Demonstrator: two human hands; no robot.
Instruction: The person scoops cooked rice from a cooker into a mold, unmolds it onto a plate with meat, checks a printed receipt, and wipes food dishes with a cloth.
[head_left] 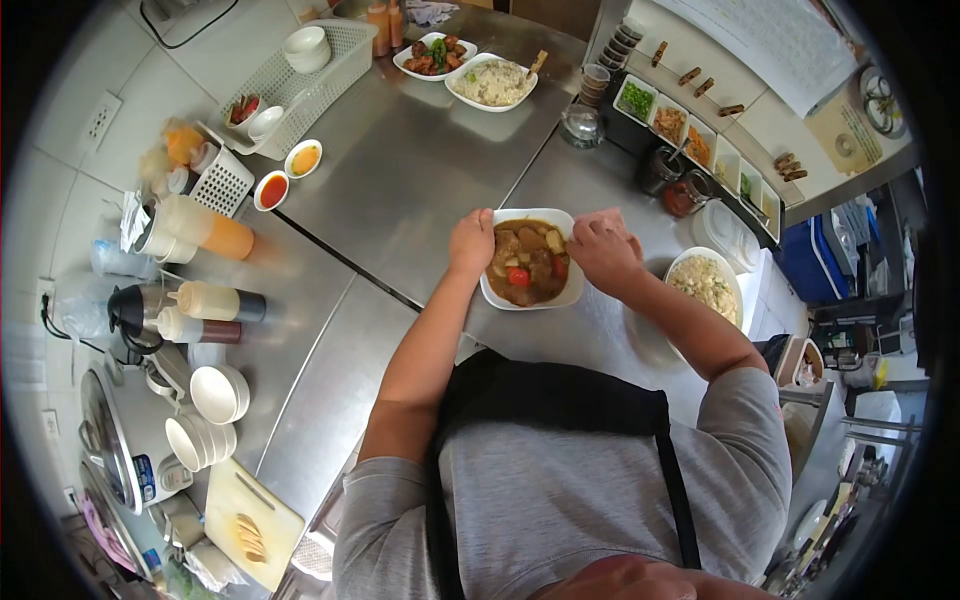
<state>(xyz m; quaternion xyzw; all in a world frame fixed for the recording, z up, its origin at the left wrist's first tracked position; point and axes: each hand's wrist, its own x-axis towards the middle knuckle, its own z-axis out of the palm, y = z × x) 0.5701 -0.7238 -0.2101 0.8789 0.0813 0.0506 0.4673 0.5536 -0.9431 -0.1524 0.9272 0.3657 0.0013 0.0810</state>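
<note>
A white square bowl [572, 292] of brown stew [525, 262] with potato chunks and red pieces rests on the steel counter in front of me. My left hand [473, 241] grips its left rim, fingers closed. At the upper right rim, my right hand [603, 252] is closed on a pinkish cloth [630, 232] pressed against the bowl; part of the cloth is hidden under the fingers. Just right of my right forearm stands a bowl of fried rice [703, 285], partly covered by the arm.
Farther back sit a plate of glazed meat [436, 56] and a rice dish with a spoon [492, 82]. Two sauce dishes [271, 190] lie left, near squeeze bottles [222, 302] and stacked bowls [203, 440]. Garnish trays [668, 122] line the right. A cutting board [252, 525] holds sliced food.
</note>
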